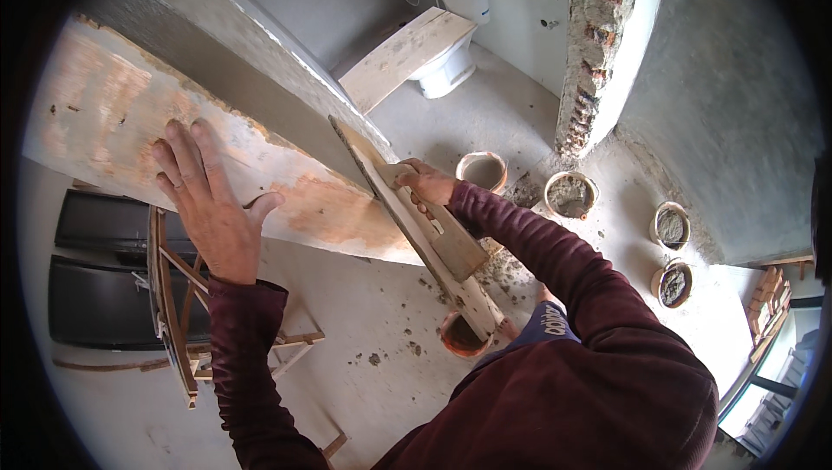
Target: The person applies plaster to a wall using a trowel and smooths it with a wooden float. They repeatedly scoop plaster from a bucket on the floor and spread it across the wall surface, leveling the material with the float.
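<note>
My left hand lies flat with its fingers stretched out against the pale, orange-stained face of a low wall or panel. It holds nothing. My right hand is closed around the handle of a wooden plastering float. The float lies along a long, narrow wooden board that slants across the end of the wall. Whether the float touches the board is hard to make out. Fresh-looking grey plaster covers the wall's upper strip beyond my left hand.
Several buckets stand on the floor, among them one with mortar and one below the board. A toilet carries a plank. A rough brick edge rises behind. Wooden trestle and dark panels are at left.
</note>
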Motion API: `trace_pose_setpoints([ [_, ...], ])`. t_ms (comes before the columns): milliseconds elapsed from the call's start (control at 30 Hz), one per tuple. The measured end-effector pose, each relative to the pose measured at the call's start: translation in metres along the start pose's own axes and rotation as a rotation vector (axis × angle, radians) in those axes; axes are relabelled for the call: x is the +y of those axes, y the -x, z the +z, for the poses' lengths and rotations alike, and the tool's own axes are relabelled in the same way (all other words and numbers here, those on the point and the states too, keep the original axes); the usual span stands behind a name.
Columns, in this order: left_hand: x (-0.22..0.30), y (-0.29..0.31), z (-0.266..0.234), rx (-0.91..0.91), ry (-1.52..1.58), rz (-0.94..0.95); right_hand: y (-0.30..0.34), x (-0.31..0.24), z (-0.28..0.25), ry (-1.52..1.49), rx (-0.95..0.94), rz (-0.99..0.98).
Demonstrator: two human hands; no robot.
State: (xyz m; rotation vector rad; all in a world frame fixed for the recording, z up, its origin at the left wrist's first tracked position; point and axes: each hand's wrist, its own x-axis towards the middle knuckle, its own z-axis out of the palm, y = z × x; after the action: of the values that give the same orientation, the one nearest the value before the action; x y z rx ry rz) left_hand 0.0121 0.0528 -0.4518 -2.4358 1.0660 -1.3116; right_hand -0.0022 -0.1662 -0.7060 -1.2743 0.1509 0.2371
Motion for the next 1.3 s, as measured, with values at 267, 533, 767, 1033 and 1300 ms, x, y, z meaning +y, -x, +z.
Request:
trace_pose_setpoints([
  [267,-0.001,0.000,-0.001,-0.018,0.011,0.011,0.009,-0.028,0.012,-0.032,-0.032,-0.076],
  [533,0.002,0.001,-0.003,-0.020,0.022,0.009,0.022,-0.066,0.024,-0.028,-0.020,-0.116],
  [767,0.004,0.001,-0.005,-0.030,0.029,-0.003,0.030,-0.084,0.031,-0.092,-0.063,-0.154],
  [1033,-0.002,0.003,-0.008,-0.039,0.031,0.003,0.090,-0.151,0.038,-0.035,-0.143,-0.404],
  [1300,-0.001,-0.001,-0.006,-0.025,0.024,0.077,0.064,-0.043,-0.091,0.259,0.222,-0.252],
])
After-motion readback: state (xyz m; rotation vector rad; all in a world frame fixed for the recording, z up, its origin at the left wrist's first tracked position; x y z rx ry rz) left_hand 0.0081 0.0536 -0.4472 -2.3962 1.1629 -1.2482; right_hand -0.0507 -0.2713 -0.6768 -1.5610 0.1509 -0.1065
